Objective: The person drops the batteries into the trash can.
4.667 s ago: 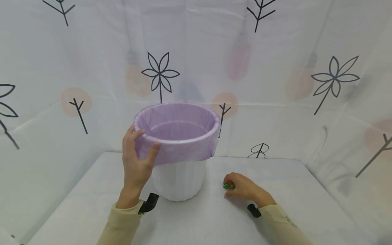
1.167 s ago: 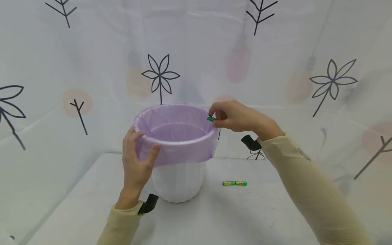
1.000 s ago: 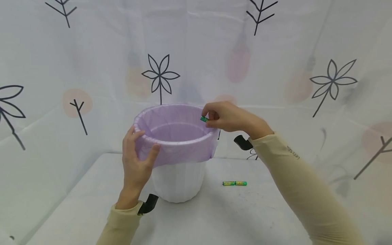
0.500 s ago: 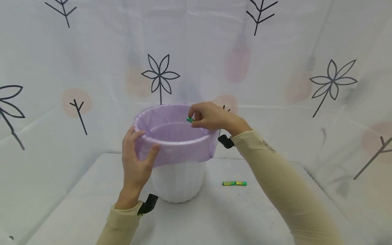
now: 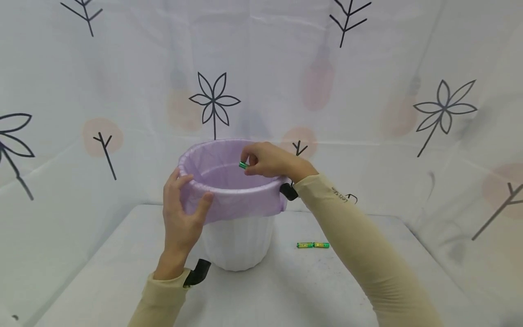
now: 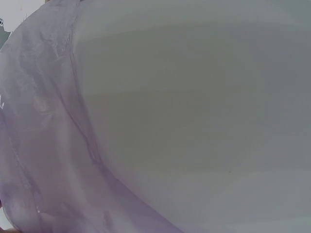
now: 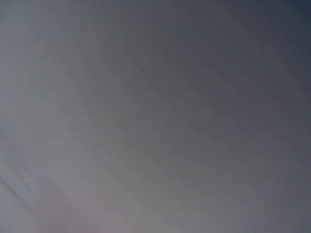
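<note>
A white trash can (image 5: 239,245) stands on the table, lined with a purple trash bag (image 5: 249,202) folded down over its rim. At the near left rim, my left hand (image 5: 181,218) grips the can, its thumb against the bag's outside. The left wrist view shows the bag's fold (image 6: 48,126) and the can's white wall (image 6: 194,121) up close. Over the can's mouth, my right hand (image 5: 269,160) pinches a small green battery (image 5: 243,165) between thumb and fingers. The right wrist view is a grey blur.
Two green-and-yellow batteries (image 5: 313,245) lie end to end on the white table (image 5: 261,299), right of the can. A white curtain (image 5: 269,59) printed with plants hangs behind the table.
My right hand picked up a battery from the table, raised it and carried it left over the can's mouth, dipping slightly lately. My left hand has kept its place on the rim.
</note>
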Demonstrator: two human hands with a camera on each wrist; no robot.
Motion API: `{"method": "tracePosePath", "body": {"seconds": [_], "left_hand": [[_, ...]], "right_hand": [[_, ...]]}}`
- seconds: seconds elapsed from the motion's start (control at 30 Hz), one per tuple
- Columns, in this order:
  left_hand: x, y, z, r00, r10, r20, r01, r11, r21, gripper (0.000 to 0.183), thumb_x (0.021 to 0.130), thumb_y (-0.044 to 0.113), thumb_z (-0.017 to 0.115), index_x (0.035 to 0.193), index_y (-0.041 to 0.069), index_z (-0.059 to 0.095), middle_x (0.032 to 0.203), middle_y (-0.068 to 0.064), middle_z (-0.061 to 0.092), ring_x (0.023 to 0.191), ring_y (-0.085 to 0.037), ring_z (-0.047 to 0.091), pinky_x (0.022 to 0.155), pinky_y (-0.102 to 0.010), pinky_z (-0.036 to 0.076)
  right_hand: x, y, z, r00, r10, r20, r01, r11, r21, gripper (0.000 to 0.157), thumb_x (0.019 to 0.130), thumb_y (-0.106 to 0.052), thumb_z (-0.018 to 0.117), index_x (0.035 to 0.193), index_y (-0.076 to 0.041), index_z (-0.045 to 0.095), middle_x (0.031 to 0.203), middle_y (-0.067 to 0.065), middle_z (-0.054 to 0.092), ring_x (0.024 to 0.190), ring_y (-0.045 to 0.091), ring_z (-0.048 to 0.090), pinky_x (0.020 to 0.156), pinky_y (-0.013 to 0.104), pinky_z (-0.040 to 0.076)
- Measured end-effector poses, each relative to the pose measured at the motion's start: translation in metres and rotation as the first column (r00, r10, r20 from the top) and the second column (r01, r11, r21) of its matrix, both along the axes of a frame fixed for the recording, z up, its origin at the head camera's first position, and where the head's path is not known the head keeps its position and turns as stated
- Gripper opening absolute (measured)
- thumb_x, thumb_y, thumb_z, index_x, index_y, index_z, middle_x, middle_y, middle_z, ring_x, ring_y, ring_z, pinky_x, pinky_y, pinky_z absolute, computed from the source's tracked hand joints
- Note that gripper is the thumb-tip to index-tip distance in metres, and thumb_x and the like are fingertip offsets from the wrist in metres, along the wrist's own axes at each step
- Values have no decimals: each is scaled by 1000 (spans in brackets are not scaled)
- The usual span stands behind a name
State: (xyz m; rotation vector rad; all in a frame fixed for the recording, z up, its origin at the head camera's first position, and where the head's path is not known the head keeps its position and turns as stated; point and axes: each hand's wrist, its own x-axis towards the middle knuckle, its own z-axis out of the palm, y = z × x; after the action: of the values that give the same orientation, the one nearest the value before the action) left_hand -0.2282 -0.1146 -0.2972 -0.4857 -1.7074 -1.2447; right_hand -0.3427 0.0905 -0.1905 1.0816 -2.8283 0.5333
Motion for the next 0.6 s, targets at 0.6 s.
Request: {"method": "tracePosePath", "body": {"seconds": [0.6], "left_hand": [[6,2,5,1000,-1,20,1,1000,-7,46,79,5,68,120,-4,49,141,-26,37,125,-35,39,96,-60,34]], "right_hand": [[-4,0,-6,1000,12,-2,-12,1000,9,20,84,-18,69,103,-13,64,84,2,60,79,16,54,74,31,45]]}}
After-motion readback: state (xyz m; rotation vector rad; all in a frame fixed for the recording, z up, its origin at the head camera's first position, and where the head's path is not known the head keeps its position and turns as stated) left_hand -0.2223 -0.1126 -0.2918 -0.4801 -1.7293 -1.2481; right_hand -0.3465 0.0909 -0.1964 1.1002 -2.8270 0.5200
